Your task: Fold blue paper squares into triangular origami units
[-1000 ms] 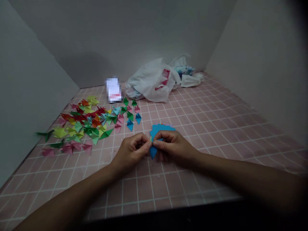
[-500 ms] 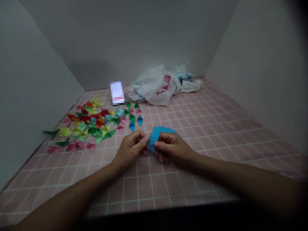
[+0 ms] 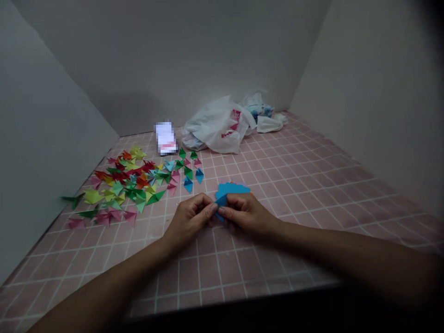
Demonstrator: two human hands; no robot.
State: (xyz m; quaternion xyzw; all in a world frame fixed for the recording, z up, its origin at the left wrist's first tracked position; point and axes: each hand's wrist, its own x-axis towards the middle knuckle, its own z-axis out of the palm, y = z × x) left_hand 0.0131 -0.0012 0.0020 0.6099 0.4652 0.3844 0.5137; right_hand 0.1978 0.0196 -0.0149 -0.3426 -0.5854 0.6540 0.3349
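Observation:
Between my two hands is a small folded piece of blue origami paper [image 3: 221, 201]. My left hand [image 3: 194, 213] pinches its left edge between thumb and fingertips. From the other side my right hand [image 3: 245, 212] grips it, thumb on the near face and fingers curled behind. Just beyond the hands lies a stack of blue paper sheets [image 3: 233, 188], its near part hidden by my right hand. To the left spreads a crowd of folded paper pieces [image 3: 133, 192] in red, green, yellow, pink and light blue. Two blue folded pieces [image 3: 188, 184] lie nearest my left hand.
A phone [image 3: 165, 138] with a lit, blurred screen leans at the back left. White plastic bags [image 3: 218, 127] lie along the back wall. The pink checked tablecloth [image 3: 294, 194] runs between side walls, with its dark front edge close to me.
Both hands have drawn closer together on the blue paper, and its visible part looks smaller and differently angled. The whole view has shifted slightly.

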